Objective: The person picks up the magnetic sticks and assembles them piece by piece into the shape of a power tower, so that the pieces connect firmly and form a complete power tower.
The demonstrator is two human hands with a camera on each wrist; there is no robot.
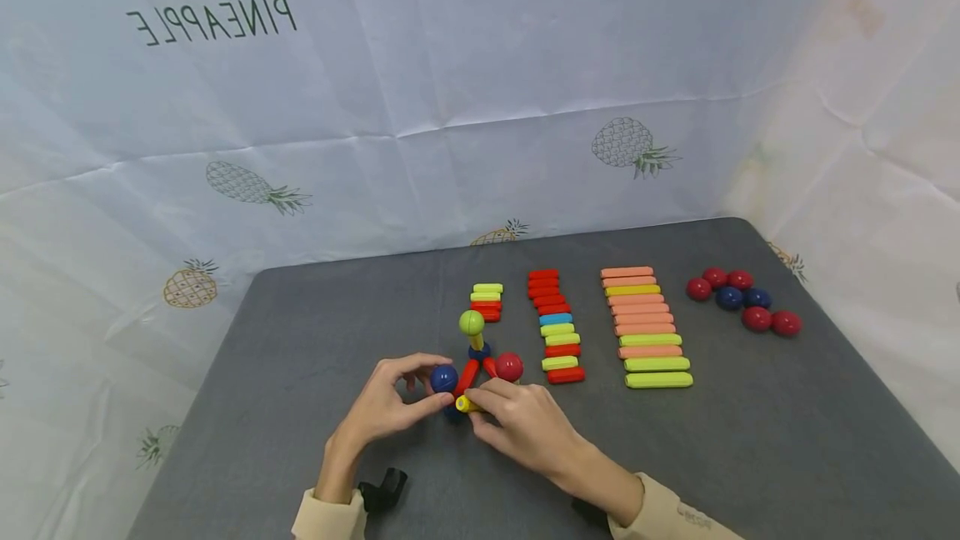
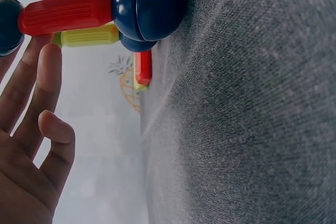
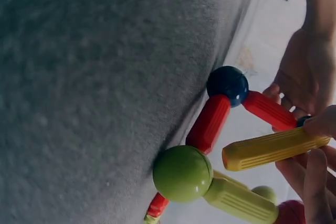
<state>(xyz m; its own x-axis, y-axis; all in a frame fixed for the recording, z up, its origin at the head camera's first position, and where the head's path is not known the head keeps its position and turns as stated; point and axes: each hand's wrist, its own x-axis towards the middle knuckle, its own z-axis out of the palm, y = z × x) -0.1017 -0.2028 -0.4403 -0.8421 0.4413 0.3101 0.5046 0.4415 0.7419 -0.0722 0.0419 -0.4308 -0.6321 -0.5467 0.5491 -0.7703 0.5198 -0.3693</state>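
Observation:
My left hand holds the upper blue ball between thumb and fingers. That ball caps an upright red rod, whose foot meets a lower blue ball on the table. Close to its right, my right hand pinches a yellow rod with its free end sticking out. Both hands are at a frame of rods and balls. Its base includes a red rod joined to a green ball. Other uprights carry a red ball and a light green ball.
Behind the frame lies a short stack of rods. Right of it are a column of short rods and a column of longer rods. Several red and blue balls lie near the right edge. A pineapple-print cloth hangs behind the table.

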